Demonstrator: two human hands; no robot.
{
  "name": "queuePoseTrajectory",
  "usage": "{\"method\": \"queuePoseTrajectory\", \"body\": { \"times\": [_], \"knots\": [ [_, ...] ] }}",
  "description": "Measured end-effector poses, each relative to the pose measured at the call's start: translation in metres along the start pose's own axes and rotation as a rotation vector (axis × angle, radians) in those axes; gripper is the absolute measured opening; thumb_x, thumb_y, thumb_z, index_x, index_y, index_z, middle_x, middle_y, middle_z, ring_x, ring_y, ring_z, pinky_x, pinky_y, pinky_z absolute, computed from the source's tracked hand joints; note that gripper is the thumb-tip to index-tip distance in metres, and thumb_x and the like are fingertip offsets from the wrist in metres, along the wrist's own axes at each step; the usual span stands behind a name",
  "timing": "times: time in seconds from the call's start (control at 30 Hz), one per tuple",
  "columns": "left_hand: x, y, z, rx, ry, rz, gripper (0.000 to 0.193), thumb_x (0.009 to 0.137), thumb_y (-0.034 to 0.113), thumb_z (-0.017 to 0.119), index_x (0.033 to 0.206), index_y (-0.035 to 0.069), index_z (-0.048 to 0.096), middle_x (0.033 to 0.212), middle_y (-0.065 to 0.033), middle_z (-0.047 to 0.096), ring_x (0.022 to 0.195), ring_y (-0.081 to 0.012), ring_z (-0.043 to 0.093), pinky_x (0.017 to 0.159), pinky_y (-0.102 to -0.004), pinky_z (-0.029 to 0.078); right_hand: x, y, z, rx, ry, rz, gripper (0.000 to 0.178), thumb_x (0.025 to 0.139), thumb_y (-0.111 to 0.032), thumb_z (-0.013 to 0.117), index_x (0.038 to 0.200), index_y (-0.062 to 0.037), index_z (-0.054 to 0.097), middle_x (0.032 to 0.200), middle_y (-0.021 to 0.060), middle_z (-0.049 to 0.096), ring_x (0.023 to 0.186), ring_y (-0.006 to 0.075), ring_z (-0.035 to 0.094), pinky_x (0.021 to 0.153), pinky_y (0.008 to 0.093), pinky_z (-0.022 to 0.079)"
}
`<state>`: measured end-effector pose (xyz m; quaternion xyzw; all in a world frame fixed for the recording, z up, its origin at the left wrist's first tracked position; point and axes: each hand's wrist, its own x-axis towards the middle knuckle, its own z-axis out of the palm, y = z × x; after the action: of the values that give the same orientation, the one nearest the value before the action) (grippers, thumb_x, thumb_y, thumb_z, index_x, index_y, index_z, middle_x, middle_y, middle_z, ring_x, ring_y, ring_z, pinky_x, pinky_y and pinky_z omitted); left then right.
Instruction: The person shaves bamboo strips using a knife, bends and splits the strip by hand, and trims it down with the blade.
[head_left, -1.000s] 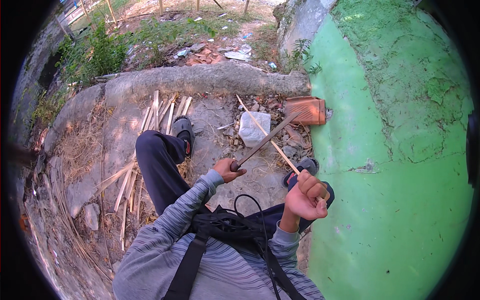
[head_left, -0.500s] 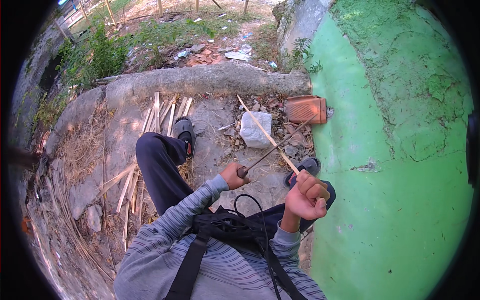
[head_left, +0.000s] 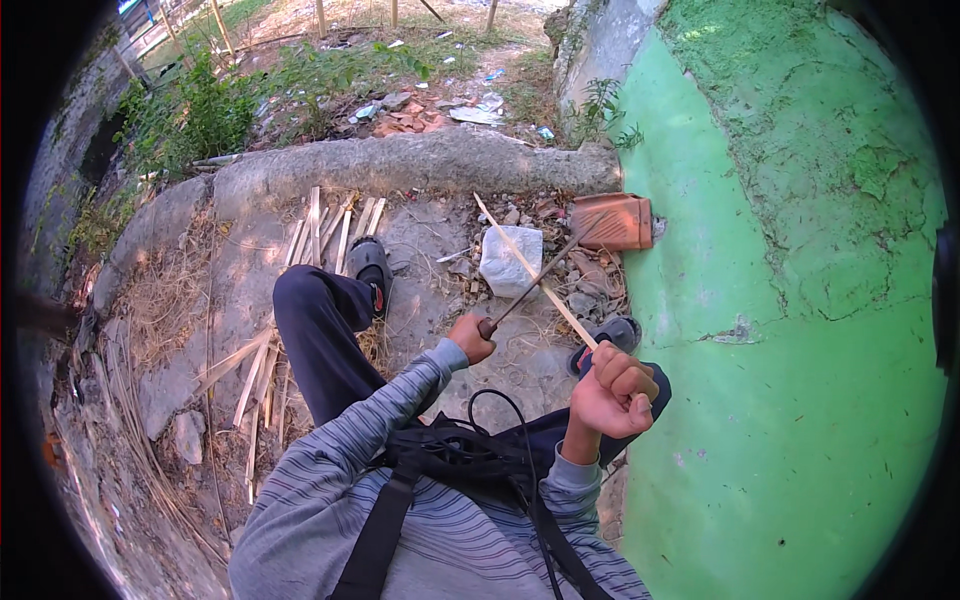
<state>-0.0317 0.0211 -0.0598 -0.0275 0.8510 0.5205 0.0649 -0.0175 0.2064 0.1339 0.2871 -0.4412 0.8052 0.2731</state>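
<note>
The pale wood strip point(head_left: 518, 250) slants across the middle of the frame, its far tip above the white block point(head_left: 505, 270) and its near end gripped in the right hand point(head_left: 615, 390), fingers curled tightly round it. The left hand point(head_left: 472, 340) is wrapped round the handle of a long knife point(head_left: 517, 301), whose blade crosses the strip just below the block; whether edge and wood actually touch is hard to tell.

For a clean shaving stroke, I would keep the blade at a shallow angle, press lightly and evenly, and hold the strip firm so it neither twists nor bows. The right hand, close to the right knee, is best kept clear of the blade's path.

Underneath is rough concrete ground point(head_left: 425, 235) littered with rubble and dry fibres. More strips lie at upper left of centre point(head_left: 316, 225) and lower left point(head_left: 252, 385). A terracotta block point(head_left: 612, 222) sits against the green wall point(head_left: 760, 430) filling the right side. A low kerb point(head_left: 400, 163) spans the upper part, with leafy plants point(head_left: 210, 110) beyond, upper left.
</note>
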Motion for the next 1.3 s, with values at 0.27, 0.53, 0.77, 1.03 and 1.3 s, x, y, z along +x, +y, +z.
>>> {"method": "queuePoseTrajectory", "body": {
  "times": [0.27,0.53,0.77,1.03,1.3],
  "knots": [
    [-0.014,0.026,-0.004,-0.083,-0.13,0.166,0.024,0.066,0.015,0.069,0.067,0.0,0.051,0.059,-0.0154,0.051,0.053,-0.0276,0.048,0.054,-0.0424,0.041,0.005,-0.001,0.001,-0.024,-0.017,0.002,0.042,0.082,-0.032,0.045,0.054,-0.0109,0.023,0.046,0.0001,0.022,0.045,0.0115,0.014,0.048,0.0325,0.018],
    [0.021,-0.008,0.011,-0.063,-0.057,0.096,0.026,0.064,0.017,0.07,0.065,0.0,0.05,0.055,-0.0151,0.049,0.05,-0.0285,0.046,0.053,-0.0428,0.04,0.008,-0.007,-0.025,0.008,-0.016,0.057,0.041,0.081,-0.033,0.045,0.055,-0.0107,0.024,0.047,0.0001,0.023,0.046,0.0112,0.015,0.05,0.0324,0.017],
    [-0.019,0.03,-0.004,-0.035,-0.064,0.273,0.023,0.064,0.015,0.067,0.065,0.0,0.05,0.057,-0.0188,0.051,0.052,-0.0373,0.049,0.054,-0.0453,0.041,0.02,-0.014,-0.018,-0.039,-0.17,0.143,0.046,0.082,-0.039,0.048,0.054,-0.01,0.025,0.046,0.0003,0.028,0.043,0.0117,0.019,0.049,0.0322,0.019],
    [0.0,0.026,0.0,0.091,-0.191,0.216,0.019,0.064,0.015,0.066,0.067,0.0,0.054,0.064,-0.0225,0.056,0.064,-0.0415,0.058,0.062,-0.0483,0.045,0.018,-0.016,-0.036,-0.019,-0.112,0.163,0.044,0.085,-0.031,0.046,0.052,-0.0091,0.027,0.045,0.0012,0.028,0.042,0.0124,0.02,0.047,0.0316,0.018],
    [-0.028,0.055,-0.001,0.041,-0.113,0.211,0.017,0.065,0.014,0.064,0.07,-0.001,0.057,0.068,-0.0236,0.058,0.07,-0.0451,0.058,0.065,-0.0498,0.046,0.018,-0.022,-0.031,-0.073,-0.166,0.165,0.038,0.079,-0.028,0.047,0.053,-0.0078,0.028,0.047,0.0023,0.031,0.044,0.0122,0.024,0.047,0.0321,0.019]
  ]
}}
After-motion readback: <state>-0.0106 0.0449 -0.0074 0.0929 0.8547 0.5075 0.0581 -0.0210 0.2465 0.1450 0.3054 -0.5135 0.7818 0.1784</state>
